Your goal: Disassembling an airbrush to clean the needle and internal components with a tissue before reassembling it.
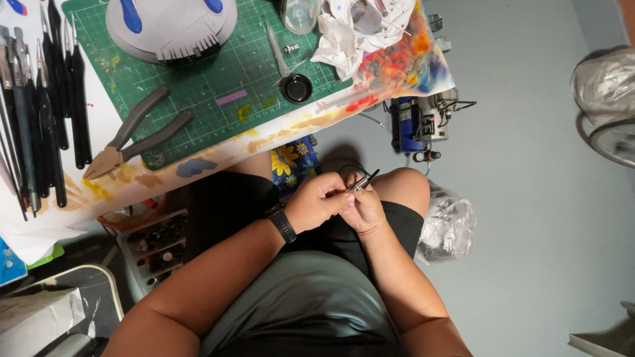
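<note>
Surface: paint-stained table (pixel 278 135) with one green cutting mat (pixel 218 73), grey floor beyond.
Count: one pair of pliers (pixel 132 135), one small compressor (pixel 420 122).
Hands: my left hand (pixel 317 201) and right hand (pixel 364 210) both pinch one thin metal tool (pixel 362 182) above my lap.

Both hands meet over the lap. The left hand (pixel 319 201) and right hand (pixel 362 210) pinch a thin metal tool (pixel 362 182). Pliers (pixel 135 135) lie at ten o'clock on the green mat (pixel 218 79).
</note>
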